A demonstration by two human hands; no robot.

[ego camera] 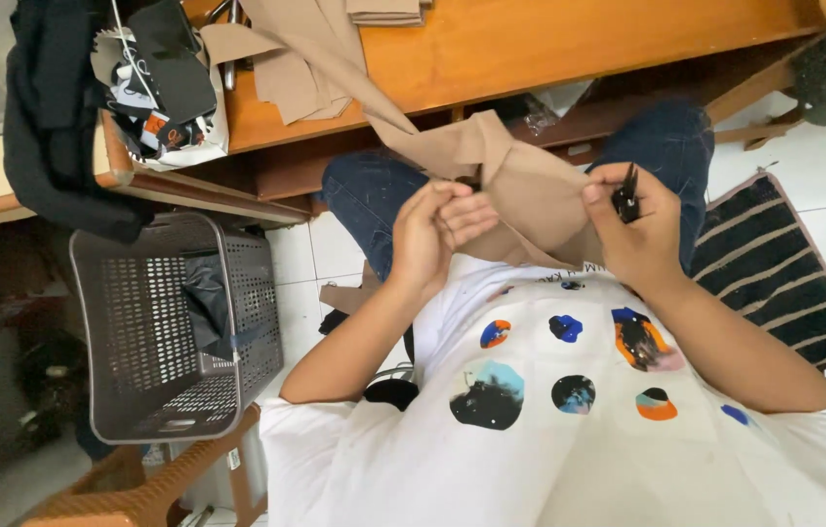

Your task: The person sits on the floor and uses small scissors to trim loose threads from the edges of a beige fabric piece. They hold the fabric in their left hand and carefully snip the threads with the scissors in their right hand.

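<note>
Between your two hands, a piece of tan fabric (pixel 530 200) stretches over your lap, its far end trailing up onto the wooden table (pixel 549 44). Your left hand (pixel 432 234) is closed, pinching the cloth's edge, while your right hand (pixel 637 220) grips a small black tool (pixel 626 195) against it. You appear mid-trim; any next cut calls for taut cloth.

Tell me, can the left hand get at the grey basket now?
Probably yes: the grey basket stands open-topped close on that side, nothing between; but the left hand now pinches the tan fabric.
</note>
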